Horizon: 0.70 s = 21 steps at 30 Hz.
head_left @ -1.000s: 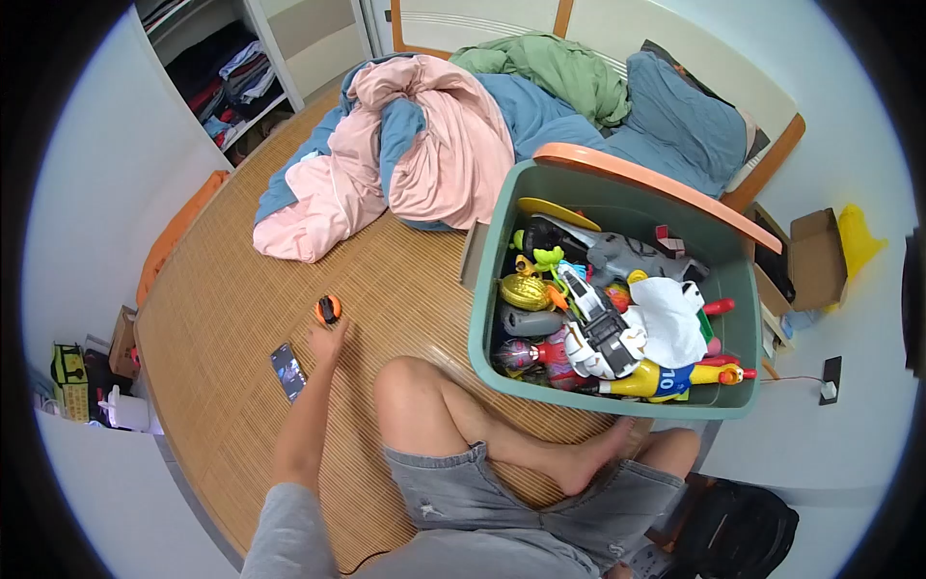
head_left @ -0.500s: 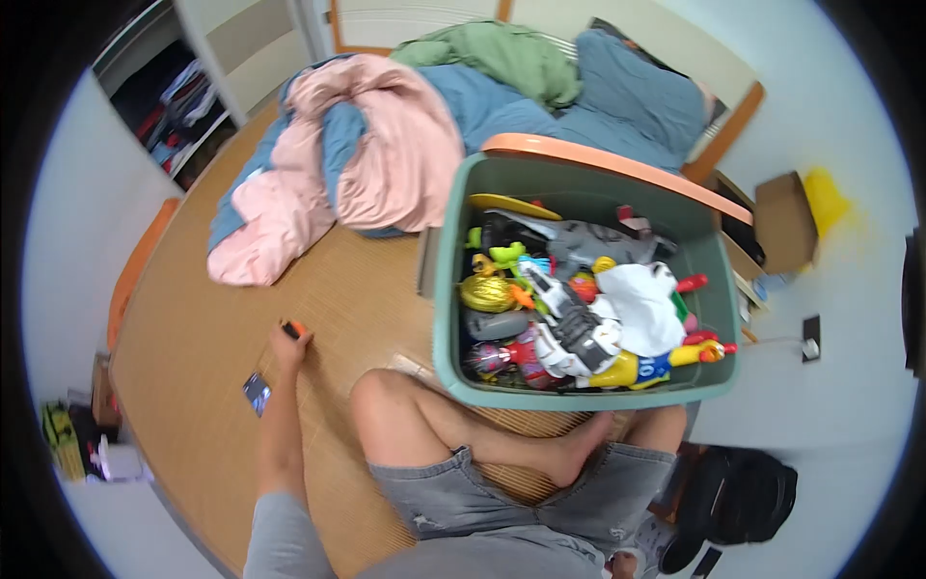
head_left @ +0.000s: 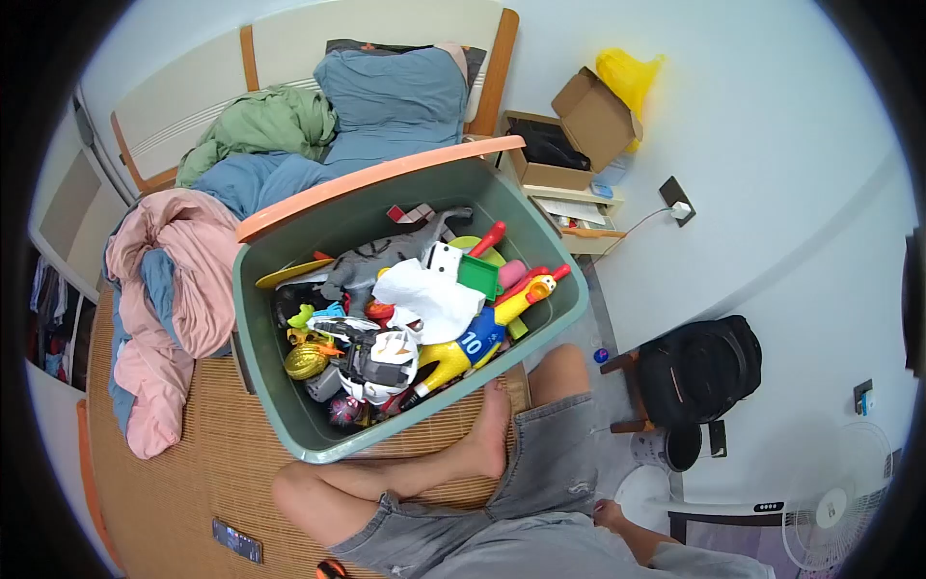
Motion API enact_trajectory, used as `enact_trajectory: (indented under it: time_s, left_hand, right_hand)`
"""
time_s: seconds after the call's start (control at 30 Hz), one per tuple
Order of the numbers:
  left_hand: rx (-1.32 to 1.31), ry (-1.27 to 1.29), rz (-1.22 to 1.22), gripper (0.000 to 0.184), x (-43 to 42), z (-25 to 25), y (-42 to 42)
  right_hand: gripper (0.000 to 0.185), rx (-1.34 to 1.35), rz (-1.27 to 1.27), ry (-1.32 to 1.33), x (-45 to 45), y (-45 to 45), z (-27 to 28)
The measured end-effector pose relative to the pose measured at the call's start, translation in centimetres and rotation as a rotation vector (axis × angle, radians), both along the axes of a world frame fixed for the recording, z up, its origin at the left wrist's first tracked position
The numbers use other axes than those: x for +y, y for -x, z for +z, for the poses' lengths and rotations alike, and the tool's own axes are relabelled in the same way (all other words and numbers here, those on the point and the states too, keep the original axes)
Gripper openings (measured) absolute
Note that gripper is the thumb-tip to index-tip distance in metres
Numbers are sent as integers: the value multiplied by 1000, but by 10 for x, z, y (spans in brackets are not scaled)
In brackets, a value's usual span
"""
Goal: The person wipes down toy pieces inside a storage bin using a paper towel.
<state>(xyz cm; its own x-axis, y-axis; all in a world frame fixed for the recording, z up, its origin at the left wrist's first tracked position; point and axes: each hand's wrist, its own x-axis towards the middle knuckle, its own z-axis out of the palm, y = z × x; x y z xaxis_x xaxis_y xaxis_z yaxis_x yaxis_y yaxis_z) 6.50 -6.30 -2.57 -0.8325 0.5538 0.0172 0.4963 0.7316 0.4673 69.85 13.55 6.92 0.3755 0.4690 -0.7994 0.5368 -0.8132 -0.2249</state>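
A large green bin [head_left: 265, 386] full of toys stands on the woven mat in front of my crossed legs. In it lie a white and black robot toy [head_left: 381, 362], a white cloth [head_left: 429, 297], a yellow rubber chicken in a blue shirt [head_left: 473, 340] and a grey toy animal [head_left: 371, 262]. My right hand [head_left: 608, 514] is low beside my shorts, near the fan's round base, its fingers too small and partly hidden to read. An orange and black object [head_left: 331, 569] shows at the bottom edge by my leg. My left hand is out of the frame.
A phone [head_left: 237, 540] lies on the mat [head_left: 193, 482]. Pink and blue bedding [head_left: 174, 280] is heaped at left. An open cardboard box [head_left: 550, 176] sits beyond the bin; a black backpack [head_left: 699, 372] and a white fan [head_left: 831, 507] stand at right.
The view has swung right, so the bin appears further left and the fan shows. My left hand, earlier on the mat at the orange and black object, has left the frame. My right hand now shows.
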Motion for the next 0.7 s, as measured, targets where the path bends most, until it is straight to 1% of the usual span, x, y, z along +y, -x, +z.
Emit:
enact_trajectory:
  time_s: [0.03, 0.1, 0.13, 0.27, 0.3, 0.37, 0.43, 0.47, 0.57, 0.6, 0.67, 0.7]
  left_hand:
    - [28, 53, 21, 34, -6, 5, -14]
    - [88, 111, 31, 40, -13, 9, -36]
    - [110, 127, 36, 43, -15, 10, -41]
    - [195, 163, 25, 55, -32, 21, -51]
    - [215, 165, 25, 58, -35, 23, -53]
    - [245, 160, 12, 64, -34, 27, -54]
    - [93, 105, -38, 63, -10, 28, -59]
    - [5, 76, -68, 63, 9, 32, -64]
    - [-182, 19, -233, 61, 72, 43, -84]
    - [-220, 14, -295, 61, 90, 45, -92]
    - [-310, -1, -400, 60, 128, 51, -107]
    - [-341, -3, -456, 59, 144, 53, -114]
  right_hand:
    - [23, -1, -5, 0, -2, 0, 3]
    - [22, -38, 181, 108, -5, 10, 17]
    - [24, -54, 205, 154, -3, 14, 24]
    - [27, -26, 293, 181, -14, 0, -10]
    - [28, -47, 470, 90, -8, -3, -24]
    - [30, -64, 636, -1, -6, -6, -28]
    - [30, -120, 828, 31, 7, 1, -15]
    - [30, -126, 805, 28, 10, 2, -13]
    - [31, -18, 282, 82, 7, 1, -18]
    - [31, -14, 257, 84, 3, -2, -20]
    - [28, 132, 215, 115, -6, -8, -27]
    - [28, 136, 185, 119, -9, -4, -24]
